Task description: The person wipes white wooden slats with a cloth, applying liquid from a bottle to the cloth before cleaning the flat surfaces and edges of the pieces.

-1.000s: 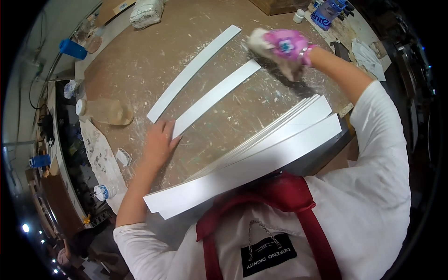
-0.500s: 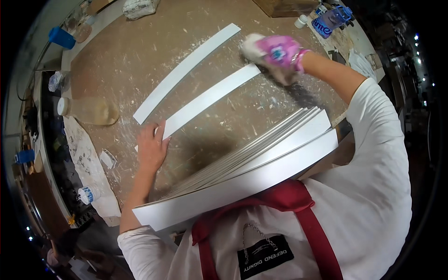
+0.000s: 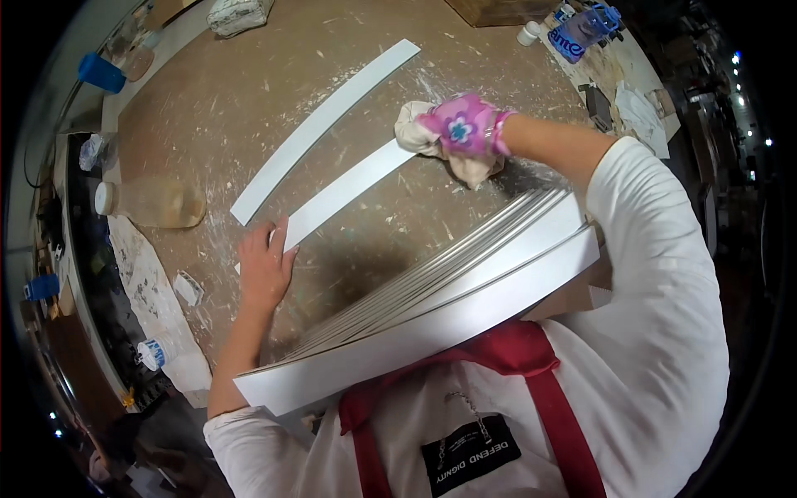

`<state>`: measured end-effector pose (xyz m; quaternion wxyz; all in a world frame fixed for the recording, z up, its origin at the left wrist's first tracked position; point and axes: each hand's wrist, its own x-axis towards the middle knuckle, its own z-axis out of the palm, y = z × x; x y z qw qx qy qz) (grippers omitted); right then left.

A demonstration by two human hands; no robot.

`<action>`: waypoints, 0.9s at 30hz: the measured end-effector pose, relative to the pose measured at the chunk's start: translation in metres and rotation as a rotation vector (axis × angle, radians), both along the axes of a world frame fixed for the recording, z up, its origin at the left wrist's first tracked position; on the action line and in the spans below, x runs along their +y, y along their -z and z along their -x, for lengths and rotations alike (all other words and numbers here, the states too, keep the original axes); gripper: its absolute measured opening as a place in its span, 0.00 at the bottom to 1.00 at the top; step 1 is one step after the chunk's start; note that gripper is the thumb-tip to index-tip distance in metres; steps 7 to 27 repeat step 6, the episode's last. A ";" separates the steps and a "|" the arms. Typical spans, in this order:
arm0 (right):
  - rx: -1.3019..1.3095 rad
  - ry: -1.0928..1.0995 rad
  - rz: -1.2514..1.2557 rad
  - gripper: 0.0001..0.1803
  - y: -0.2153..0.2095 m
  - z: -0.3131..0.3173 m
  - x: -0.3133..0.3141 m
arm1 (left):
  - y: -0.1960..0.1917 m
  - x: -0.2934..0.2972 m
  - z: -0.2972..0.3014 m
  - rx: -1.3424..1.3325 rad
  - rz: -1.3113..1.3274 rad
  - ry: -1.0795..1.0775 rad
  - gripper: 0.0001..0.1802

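Note:
My left hand [image 3: 264,261] grips the lower-left end of a long white strip [image 3: 349,189], fingers across it and thumb along its near edge. In a pink flowered glove, my right hand [image 3: 465,124] clutches a bunched cream cloth [image 3: 415,127], which presses on the strip's far right end. Cloth and glove hide that end. A second white strip [image 3: 325,129] lies farther off, roughly parallel to the first and apart from it. Close to my body, a fanned stack of white strips [image 3: 448,270] rests along the near side of the table.
The brown worktable [image 3: 207,108] is scratched and spotted with white. On its left lie a cloudy plastic jug [image 3: 158,203], a stained sheet [image 3: 149,282] and a small white tub [image 3: 158,353]. A blue cup [image 3: 101,73] is far left; a clear blue-capped bottle [image 3: 581,35] is far right.
My right hand has moved left and slightly nearer with the cloth, from beyond the strip's far end onto it. My left hand keeps its place on the strip.

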<state>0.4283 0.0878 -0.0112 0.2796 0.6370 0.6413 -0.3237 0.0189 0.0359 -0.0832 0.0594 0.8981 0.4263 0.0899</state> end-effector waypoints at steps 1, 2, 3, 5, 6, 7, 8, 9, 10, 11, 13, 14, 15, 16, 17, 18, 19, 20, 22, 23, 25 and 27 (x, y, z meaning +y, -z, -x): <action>0.264 0.059 -0.324 0.18 0.024 -0.028 -0.005 | -0.002 0.000 -0.002 -0.006 -0.003 0.000 0.32; 0.402 0.109 -0.480 0.18 0.033 -0.050 -0.009 | 0.000 -0.002 -0.002 -0.003 0.003 0.000 0.32; 0.534 0.131 -0.628 0.19 0.040 -0.069 -0.011 | 0.002 -0.003 0.000 -0.011 0.009 0.010 0.32; -0.174 -0.184 -0.575 0.23 0.023 -0.103 0.019 | -0.001 0.005 -0.002 -0.033 -0.019 0.005 0.32; -0.181 -0.190 -0.590 0.23 0.022 -0.109 0.026 | -0.003 0.007 -0.003 -0.010 -0.015 -0.005 0.32; -0.181 -0.190 -0.590 0.23 0.022 -0.109 0.026 | -0.003 0.007 -0.003 -0.010 -0.015 -0.005 0.32; -0.181 -0.190 -0.590 0.23 0.022 -0.109 0.026 | -0.003 0.007 -0.003 -0.010 -0.015 -0.005 0.32; -0.181 -0.190 -0.590 0.23 0.022 -0.109 0.026 | -0.003 0.007 -0.003 -0.010 -0.015 -0.005 0.32; -0.181 -0.190 -0.590 0.23 0.022 -0.109 0.026 | -0.003 0.007 -0.003 -0.010 -0.015 -0.005 0.32; -0.181 -0.190 -0.590 0.23 0.022 -0.109 0.026 | -0.003 0.007 -0.003 -0.010 -0.015 -0.005 0.32; -0.181 -0.190 -0.590 0.23 0.022 -0.109 0.026 | -0.003 0.007 -0.003 -0.010 -0.015 -0.005 0.32; -0.181 -0.190 -0.590 0.23 0.022 -0.109 0.026 | -0.003 0.007 -0.003 -0.010 -0.015 -0.005 0.32; -0.181 -0.190 -0.590 0.23 0.022 -0.109 0.026 | -0.003 0.007 -0.003 -0.010 -0.015 -0.005 0.32; -0.181 -0.190 -0.590 0.23 0.022 -0.109 0.026 | -0.003 0.007 -0.003 -0.010 -0.015 -0.005 0.32; -0.181 -0.190 -0.590 0.23 0.022 -0.109 0.026 | -0.003 0.007 -0.003 -0.010 -0.015 -0.005 0.32; -0.181 -0.190 -0.590 0.23 0.022 -0.109 0.026 | -0.003 0.007 -0.003 -0.010 -0.015 -0.005 0.32; -0.181 -0.190 -0.590 0.23 0.022 -0.109 0.026 | -0.003 0.007 -0.003 -0.010 -0.015 -0.005 0.32; -0.181 -0.190 -0.590 0.23 0.022 -0.109 0.026 | -0.003 0.007 -0.003 -0.010 -0.015 -0.005 0.32; -0.181 -0.190 -0.590 0.23 0.022 -0.109 0.026 | -0.003 0.007 -0.003 -0.010 -0.015 -0.005 0.32; -0.181 -0.190 -0.590 0.23 0.022 -0.109 0.026 | -0.003 0.007 -0.003 -0.010 -0.015 -0.005 0.32; -0.181 -0.190 -0.590 0.23 0.022 -0.109 0.026 | -0.003 0.007 -0.003 -0.010 -0.015 -0.005 0.32; -0.181 -0.190 -0.590 0.23 0.022 -0.109 0.026 | -0.003 0.007 -0.003 -0.010 -0.015 -0.005 0.32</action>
